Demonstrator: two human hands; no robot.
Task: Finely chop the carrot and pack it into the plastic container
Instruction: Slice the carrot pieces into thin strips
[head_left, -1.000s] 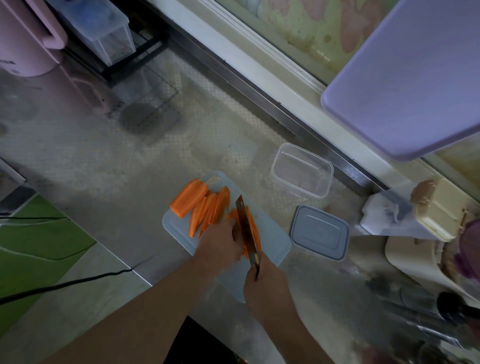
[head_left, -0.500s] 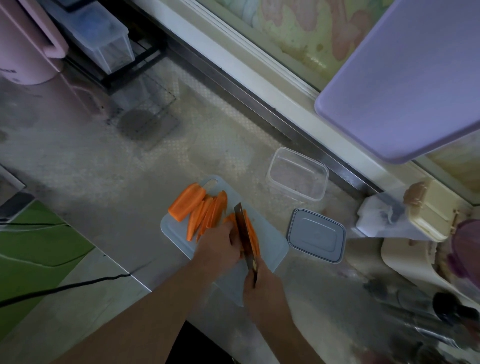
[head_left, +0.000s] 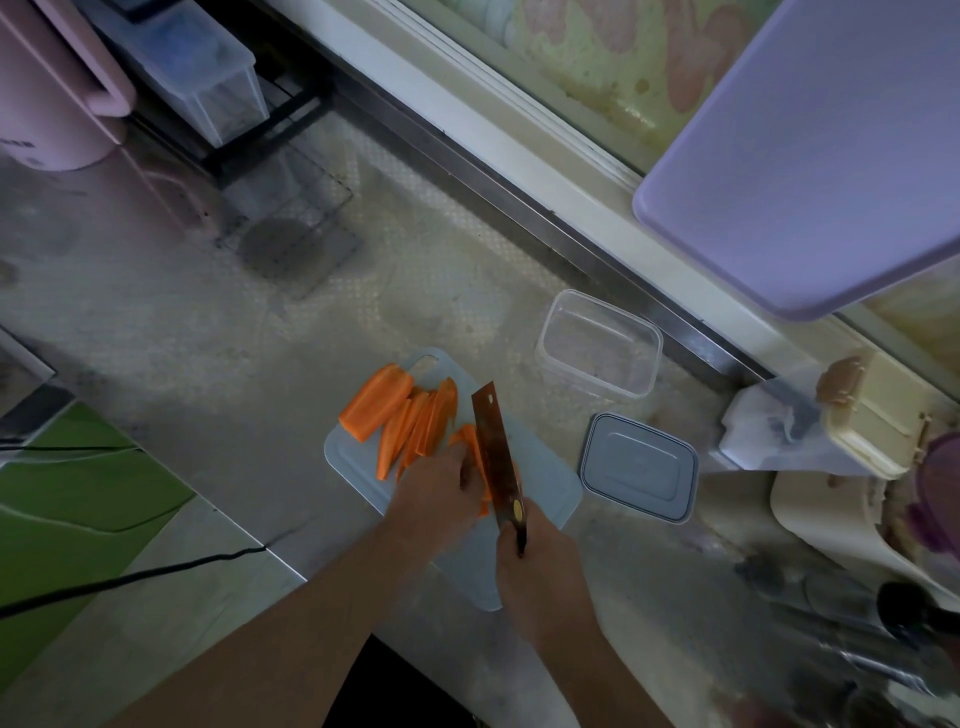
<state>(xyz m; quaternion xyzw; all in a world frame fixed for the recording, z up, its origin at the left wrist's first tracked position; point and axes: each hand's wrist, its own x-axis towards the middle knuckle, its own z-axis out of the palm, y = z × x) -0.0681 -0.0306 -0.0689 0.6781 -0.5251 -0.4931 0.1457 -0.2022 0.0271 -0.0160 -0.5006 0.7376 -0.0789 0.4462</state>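
Note:
Orange carrot slabs (head_left: 410, 421) lie on a pale blue cutting board (head_left: 545, 483) on the steel counter. My left hand (head_left: 436, 488) presses down on a stack of carrot pieces (head_left: 470, 439) beside the blade, fingers curled over them. My right hand (head_left: 540, 566) grips the handle of a cleaver (head_left: 496, 447), whose blade stands edge-down on that stack. The clear plastic container (head_left: 600, 343) sits open and unfilled beyond the board, to the right. Its grey lid (head_left: 639, 465) lies flat right of the board.
A pink appliance (head_left: 57, 93) and a clear bin on a black rack (head_left: 197, 67) stand at the back left. A lilac board (head_left: 810, 145) hangs overhead at right. Cream containers (head_left: 878, 421) and dark utensils (head_left: 883, 639) crowd the right side. A black cable (head_left: 130, 577) crosses the counter's left edge.
The cleaver and both hands stay on the same carrot stack; the blade has shifted only slightly along it. The view has drifted a little.

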